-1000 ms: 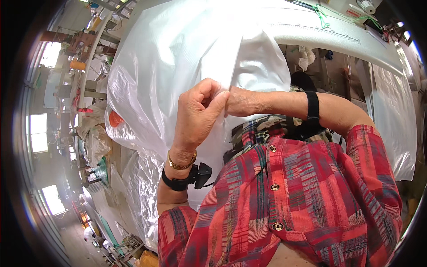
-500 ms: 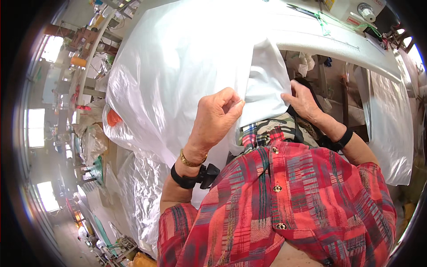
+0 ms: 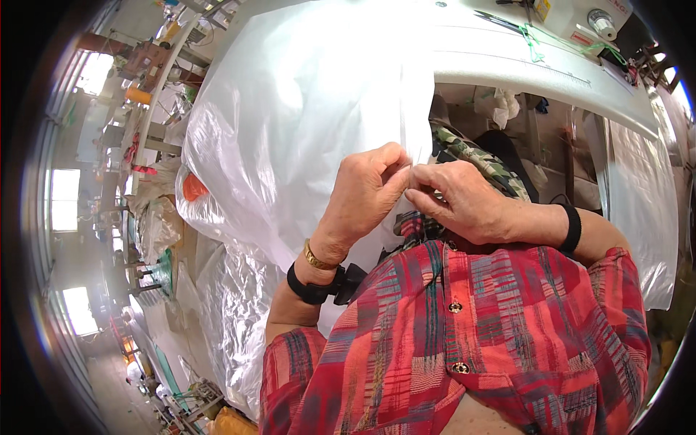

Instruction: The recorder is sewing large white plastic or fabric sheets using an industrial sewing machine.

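White sheet [image 3: 304,138] — hands [image 3: 368,187] [image 3: 462,201] close together at edge, fingers curled.

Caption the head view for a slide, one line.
Left hand pinching the edge of a white sheet, right hand close beside it, at a white worktable.

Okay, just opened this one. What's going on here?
A person in a red plaid shirt is handling a large white sheet spread over a white table and hanging down in front of them. The left hand pinches its right edge; the right hand meets it there, though whether it grips too is unclear. A white machine stands at the far right.
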Tool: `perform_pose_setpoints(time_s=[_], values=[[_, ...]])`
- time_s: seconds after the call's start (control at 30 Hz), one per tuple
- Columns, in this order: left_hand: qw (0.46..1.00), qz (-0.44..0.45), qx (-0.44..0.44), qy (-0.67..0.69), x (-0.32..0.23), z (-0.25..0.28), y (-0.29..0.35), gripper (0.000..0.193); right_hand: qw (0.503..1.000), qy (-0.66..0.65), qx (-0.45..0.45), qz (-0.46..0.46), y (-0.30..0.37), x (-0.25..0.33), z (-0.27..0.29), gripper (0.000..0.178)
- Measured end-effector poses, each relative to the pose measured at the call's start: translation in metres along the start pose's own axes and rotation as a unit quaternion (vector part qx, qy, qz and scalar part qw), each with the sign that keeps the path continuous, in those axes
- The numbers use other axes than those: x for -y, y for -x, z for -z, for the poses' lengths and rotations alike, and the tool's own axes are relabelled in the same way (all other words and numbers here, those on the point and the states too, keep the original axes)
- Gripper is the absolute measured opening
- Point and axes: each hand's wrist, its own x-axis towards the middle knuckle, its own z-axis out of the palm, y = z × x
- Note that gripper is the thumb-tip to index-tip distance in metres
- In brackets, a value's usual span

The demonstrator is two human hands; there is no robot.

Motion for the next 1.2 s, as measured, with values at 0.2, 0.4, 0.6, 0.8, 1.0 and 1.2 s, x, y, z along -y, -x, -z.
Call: perform_pose_setpoints(time_s=[0.2, 0.4, 0.6, 0.8, 1.0, 1.2], values=[[0.999, -0.013, -0.022, 0.044, 0.005, -0.002, 0.006, 0.006, 0.999, 0.043, 0.011, -0.006, 0.000, -0.002, -0.007, 0.016], [0.996, 0.036, -0.016, 0.086, 0.011, 0.000, 0.003, 0.014, 0.987, 0.151, 0.040, 0.027, -0.008, 0.001, -0.013, 0.020], [0.976, 0.121, -0.049, 0.174, 0.024, 0.011, 0.006, 0.020, 0.965, 0.182, 0.116, 0.148, -0.025, -0.007, -0.005, 0.022], [0.988, 0.082, -0.106, 0.070, -0.001, 0.055, 0.009, 0.013, 0.958, -0.117, -0.234, -0.116, -0.054, -0.076, -0.025, 0.026], [0.953, -0.115, -0.008, -0.280, -0.080, 0.116, -0.038, 0.010, 0.985, -0.141, 0.039, 0.093, -0.171, 0.004, -0.033, 0.022], [0.884, -0.185, 0.121, -0.411, -0.051, 0.098, -0.029, 0.006, 0.969, -0.091, -0.038, 0.229, -0.172, -0.036, -0.082, 0.028]])
